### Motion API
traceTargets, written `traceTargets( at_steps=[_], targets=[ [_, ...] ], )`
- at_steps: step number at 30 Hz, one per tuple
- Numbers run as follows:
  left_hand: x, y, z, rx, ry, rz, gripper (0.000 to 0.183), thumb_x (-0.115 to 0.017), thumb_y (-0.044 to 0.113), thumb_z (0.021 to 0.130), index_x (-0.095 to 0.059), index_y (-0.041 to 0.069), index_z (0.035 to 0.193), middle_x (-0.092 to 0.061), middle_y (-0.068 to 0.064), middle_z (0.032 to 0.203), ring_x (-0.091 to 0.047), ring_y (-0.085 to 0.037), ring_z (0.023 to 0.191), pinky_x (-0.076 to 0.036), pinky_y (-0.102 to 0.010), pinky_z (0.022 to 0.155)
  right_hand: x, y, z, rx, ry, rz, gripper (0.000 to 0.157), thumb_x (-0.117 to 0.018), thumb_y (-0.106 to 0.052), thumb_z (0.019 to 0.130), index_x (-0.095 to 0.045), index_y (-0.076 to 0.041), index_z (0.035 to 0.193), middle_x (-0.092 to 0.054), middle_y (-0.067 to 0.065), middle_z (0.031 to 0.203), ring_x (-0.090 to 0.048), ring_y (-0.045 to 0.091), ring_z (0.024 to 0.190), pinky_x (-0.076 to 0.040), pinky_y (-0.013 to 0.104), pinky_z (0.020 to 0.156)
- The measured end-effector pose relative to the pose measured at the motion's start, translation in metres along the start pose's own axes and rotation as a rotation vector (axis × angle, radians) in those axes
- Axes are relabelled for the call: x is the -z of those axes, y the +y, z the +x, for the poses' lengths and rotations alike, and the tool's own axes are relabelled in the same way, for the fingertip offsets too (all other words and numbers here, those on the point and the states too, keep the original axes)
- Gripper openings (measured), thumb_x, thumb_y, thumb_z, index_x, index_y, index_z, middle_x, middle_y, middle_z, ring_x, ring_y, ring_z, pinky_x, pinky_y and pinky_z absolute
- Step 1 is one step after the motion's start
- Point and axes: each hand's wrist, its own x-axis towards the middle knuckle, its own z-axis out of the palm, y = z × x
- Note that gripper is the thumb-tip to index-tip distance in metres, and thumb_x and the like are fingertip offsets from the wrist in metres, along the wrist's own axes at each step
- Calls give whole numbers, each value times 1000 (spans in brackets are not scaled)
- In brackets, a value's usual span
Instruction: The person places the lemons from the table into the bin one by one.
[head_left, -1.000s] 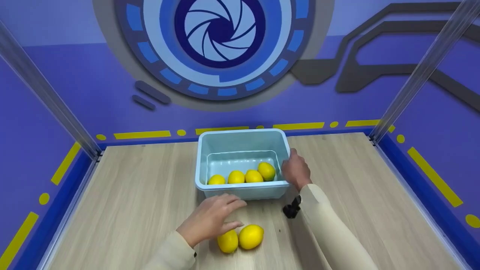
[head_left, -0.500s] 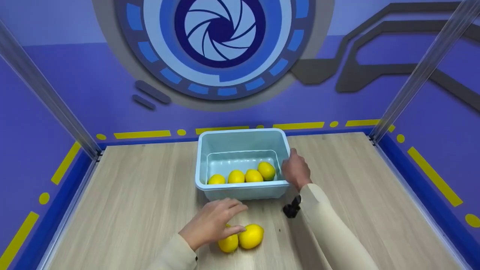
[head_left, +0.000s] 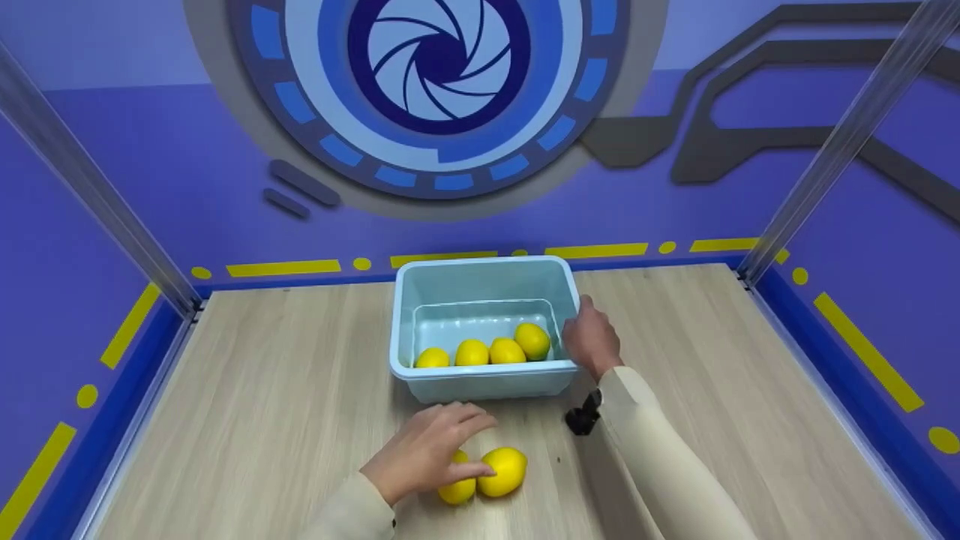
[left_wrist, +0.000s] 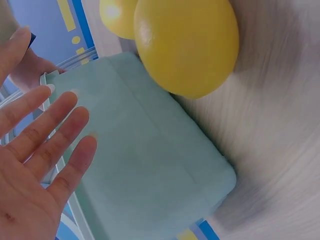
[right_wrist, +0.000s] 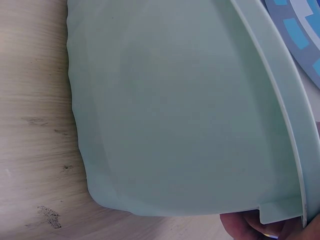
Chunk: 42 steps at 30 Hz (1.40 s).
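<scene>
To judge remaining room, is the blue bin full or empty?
Neither, it's partly filled: in the head view, the blue bin shows four lemons, with bare floor visible beyond them.

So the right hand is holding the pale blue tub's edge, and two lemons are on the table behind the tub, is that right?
Not quite: the two lemons aren't behind the tub; the head view shows them on the table in front of it, by the left hand. The right hand is indeed holding the tub's edge.
</scene>
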Motion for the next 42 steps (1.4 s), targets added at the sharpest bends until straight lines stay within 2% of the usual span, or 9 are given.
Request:
traceTargets(
  at_steps=[19,26,32,42],
  targets=[
    [-24,-6,0,-7,-8,-5,69,-62,66,80,-56,22,134,-59,7,129,-58,-12,110,-51,-33,95,0,-2,0,-9,1,-8,56,-39,-18,102,-18,-11,153,-37,15,153,-43,33,136,-34,51,113],
    [-34,-6,1,18,-39,-42,75,-59,70,79,-51,25,138,-57,7,133,-55,-13,116,-49,-39,99,-2,1,-1,38,43,-27,54,-38,-17,101,-20,-8,151,-41,17,149,-46,34,134,-35,52,112],
    [-44,-5,3,5,-40,-29,75,-57,70,80,-49,24,140,-56,6,134,-54,-14,118,-47,-41,99,-3,2,-1,49,51,-18,53,-36,-16,100,-22,-7,151,-42,17,149,-46,34,134,-36,52,112],
    [-54,-6,5,6,-76,-68,75,-53,71,83,-46,25,142,-55,8,135,-53,-14,122,-44,-43,103,-2,0,0,5,24,10,54,-37,-17,101,-20,-11,152,-39,15,151,-44,32,135,-35,52,112]
  ],
)
